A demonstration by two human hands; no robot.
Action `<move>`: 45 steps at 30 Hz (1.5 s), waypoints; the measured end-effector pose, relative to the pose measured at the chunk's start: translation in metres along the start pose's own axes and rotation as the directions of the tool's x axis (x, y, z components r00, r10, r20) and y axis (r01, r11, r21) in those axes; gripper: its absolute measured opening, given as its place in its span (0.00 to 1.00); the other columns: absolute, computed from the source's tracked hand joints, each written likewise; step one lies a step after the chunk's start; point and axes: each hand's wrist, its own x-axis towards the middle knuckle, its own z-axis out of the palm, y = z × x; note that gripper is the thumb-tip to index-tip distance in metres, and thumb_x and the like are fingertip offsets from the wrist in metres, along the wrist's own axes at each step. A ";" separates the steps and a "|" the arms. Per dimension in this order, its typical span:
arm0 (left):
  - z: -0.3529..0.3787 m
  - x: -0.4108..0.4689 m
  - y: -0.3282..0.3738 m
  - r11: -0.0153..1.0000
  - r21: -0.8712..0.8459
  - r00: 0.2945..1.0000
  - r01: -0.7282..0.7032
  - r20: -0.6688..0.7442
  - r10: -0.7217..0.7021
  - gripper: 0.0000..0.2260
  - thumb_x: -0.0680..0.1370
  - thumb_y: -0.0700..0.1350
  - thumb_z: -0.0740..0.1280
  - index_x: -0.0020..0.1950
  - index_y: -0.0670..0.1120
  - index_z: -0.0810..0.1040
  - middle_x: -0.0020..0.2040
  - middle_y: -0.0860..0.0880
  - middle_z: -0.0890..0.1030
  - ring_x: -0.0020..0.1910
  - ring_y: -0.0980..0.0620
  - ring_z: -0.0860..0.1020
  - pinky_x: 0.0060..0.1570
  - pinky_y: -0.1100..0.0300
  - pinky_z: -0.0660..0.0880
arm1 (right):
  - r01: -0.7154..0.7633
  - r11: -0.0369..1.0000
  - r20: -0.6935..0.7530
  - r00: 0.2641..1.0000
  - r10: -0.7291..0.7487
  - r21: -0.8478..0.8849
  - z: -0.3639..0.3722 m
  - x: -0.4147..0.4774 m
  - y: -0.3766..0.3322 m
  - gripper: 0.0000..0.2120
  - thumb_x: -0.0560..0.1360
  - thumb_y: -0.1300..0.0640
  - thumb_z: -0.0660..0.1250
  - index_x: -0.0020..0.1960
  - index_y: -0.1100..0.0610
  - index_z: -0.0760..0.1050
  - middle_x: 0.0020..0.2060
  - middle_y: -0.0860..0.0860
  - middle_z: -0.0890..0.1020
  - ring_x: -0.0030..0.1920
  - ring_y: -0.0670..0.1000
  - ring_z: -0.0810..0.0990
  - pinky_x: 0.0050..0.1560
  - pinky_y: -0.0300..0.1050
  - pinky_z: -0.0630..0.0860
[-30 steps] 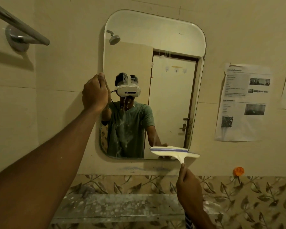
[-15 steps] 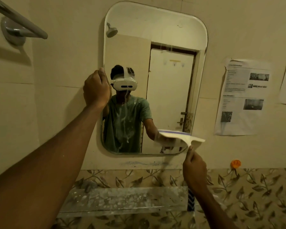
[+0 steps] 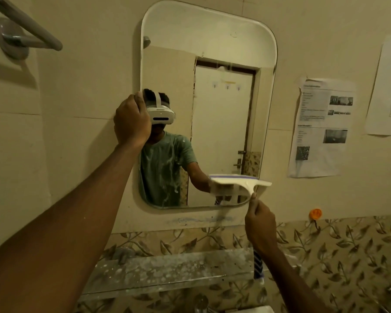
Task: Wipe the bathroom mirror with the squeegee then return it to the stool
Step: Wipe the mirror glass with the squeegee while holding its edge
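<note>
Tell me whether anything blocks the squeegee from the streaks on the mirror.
Nothing visible does. The squeegee, held by the right hand, sits at the lower right of the mirror; the streaks lie left of it across bare glass.

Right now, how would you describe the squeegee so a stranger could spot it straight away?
Find the tall mirror with rounded corners. At its lower right corner, the right hand holds the squeegee by its handle. It is the only white T-shaped tool, with a purple strip along its blade.

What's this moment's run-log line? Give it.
stage: wiping | left hand: grips mirror left edge | right hand: holds squeegee, blade at lower-right glass | streaks: lower left
</note>
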 end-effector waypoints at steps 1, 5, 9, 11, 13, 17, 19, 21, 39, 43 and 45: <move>0.000 0.000 0.000 1.000 0.000 1.000 0.008 -0.006 -0.008 0.20 0.83 0.50 0.50 0.51 0.39 0.76 0.48 0.41 0.81 0.47 0.45 0.78 0.39 0.61 0.65 | -0.014 1.000 0.011 1.000 0.014 -0.018 0.003 -0.009 0.008 0.22 0.83 0.48 0.49 0.34 0.53 0.68 0.24 0.50 0.73 0.22 0.44 0.70 0.22 0.34 0.62; 0.002 -0.001 0.001 0.999 -0.022 0.999 0.047 -0.011 -0.047 0.21 0.83 0.51 0.49 0.52 0.40 0.77 0.48 0.42 0.81 0.47 0.46 0.79 0.40 0.60 0.68 | -0.041 0.999 0.015 0.999 0.041 -0.015 0.013 -0.027 0.028 0.23 0.83 0.49 0.50 0.35 0.57 0.71 0.21 0.48 0.71 0.21 0.40 0.74 0.18 0.32 0.64; 0.000 -0.002 0.005 0.997 -0.022 0.998 0.067 -0.015 -0.068 0.20 0.83 0.50 0.50 0.51 0.40 0.77 0.48 0.41 0.81 0.47 0.45 0.79 0.40 0.60 0.67 | -0.044 0.999 0.035 0.998 0.045 -0.015 0.013 -0.029 0.032 0.22 0.83 0.48 0.50 0.40 0.57 0.75 0.22 0.47 0.74 0.23 0.39 0.76 0.19 0.32 0.65; -0.001 -0.003 0.006 0.997 -0.009 0.997 0.071 -0.027 -0.071 0.20 0.83 0.50 0.50 0.51 0.39 0.77 0.47 0.41 0.81 0.46 0.45 0.79 0.39 0.59 0.67 | -0.046 0.998 0.050 0.998 0.048 -0.035 0.011 -0.031 0.033 0.21 0.83 0.49 0.50 0.41 0.55 0.75 0.23 0.47 0.75 0.23 0.40 0.76 0.20 0.31 0.63; 0.000 -0.003 0.006 0.997 -0.015 0.997 0.074 -0.034 -0.075 0.21 0.83 0.51 0.50 0.50 0.40 0.77 0.47 0.41 0.81 0.46 0.45 0.79 0.39 0.58 0.70 | -0.054 0.996 0.061 0.996 0.059 -0.072 0.011 -0.035 0.037 0.22 0.83 0.48 0.50 0.40 0.55 0.75 0.23 0.47 0.75 0.22 0.43 0.74 0.22 0.32 0.62; 0.001 -0.003 0.006 0.997 -0.004 0.996 0.078 -0.040 -0.078 0.21 0.83 0.51 0.50 0.51 0.40 0.77 0.46 0.41 0.82 0.46 0.44 0.80 0.41 0.57 0.72 | -0.088 0.991 0.075 0.993 0.095 -0.097 0.011 -0.044 0.047 0.25 0.82 0.47 0.51 0.31 0.54 0.72 0.23 0.53 0.75 0.22 0.47 0.71 0.24 0.42 0.65; 0.000 -0.004 0.007 0.998 0.009 0.997 0.068 -0.036 -0.068 0.21 0.83 0.51 0.49 0.51 0.39 0.77 0.47 0.40 0.82 0.47 0.44 0.80 0.40 0.59 0.70 | -0.111 0.990 0.065 0.991 0.117 -0.081 0.010 -0.045 0.046 0.24 0.82 0.47 0.51 0.32 0.53 0.72 0.23 0.53 0.75 0.23 0.48 0.71 0.25 0.42 0.66; -0.002 -0.004 0.008 0.998 0.026 0.998 0.057 -0.028 -0.057 0.21 0.83 0.50 0.49 0.52 0.39 0.77 0.48 0.39 0.82 0.47 0.43 0.80 0.41 0.58 0.69 | -0.114 0.993 0.028 0.993 0.115 -0.030 0.006 -0.038 0.037 0.23 0.82 0.46 0.50 0.34 0.54 0.72 0.24 0.52 0.74 0.24 0.49 0.71 0.25 0.43 0.66; -0.039 0.070 0.047 0.996 -0.011 0.996 0.087 0.006 -0.087 0.25 0.83 0.53 0.50 0.44 0.38 0.79 0.37 0.44 0.76 0.36 0.49 0.71 0.37 0.57 0.65 | 0.269 0.942 -0.177 0.956 -0.234 0.202 -0.072 0.170 -0.199 0.24 0.84 0.48 0.50 0.34 0.57 0.70 0.26 0.50 0.71 0.21 0.45 0.68 0.17 0.32 0.65; -0.028 0.092 0.061 0.989 -0.098 0.992 0.111 0.077 -0.103 0.23 0.82 0.56 0.50 0.47 0.41 0.78 0.43 0.44 0.79 0.43 0.45 0.76 0.44 0.53 0.73 | 0.290 0.947 -0.208 0.944 -0.258 0.140 -0.086 0.204 -0.247 0.23 0.83 0.47 0.50 0.38 0.58 0.72 0.29 0.52 0.75 0.24 0.47 0.73 0.25 0.40 0.71; -0.025 0.098 0.062 0.985 -0.072 0.980 0.159 0.131 -0.149 0.24 0.81 0.56 0.50 0.48 0.42 0.78 0.43 0.44 0.78 0.43 0.46 0.75 0.46 0.53 0.73 | 0.263 0.959 -0.176 0.954 -0.241 0.111 -0.089 0.215 -0.264 0.21 0.83 0.47 0.50 0.45 0.60 0.73 0.30 0.51 0.75 0.24 0.48 0.74 0.24 0.40 0.71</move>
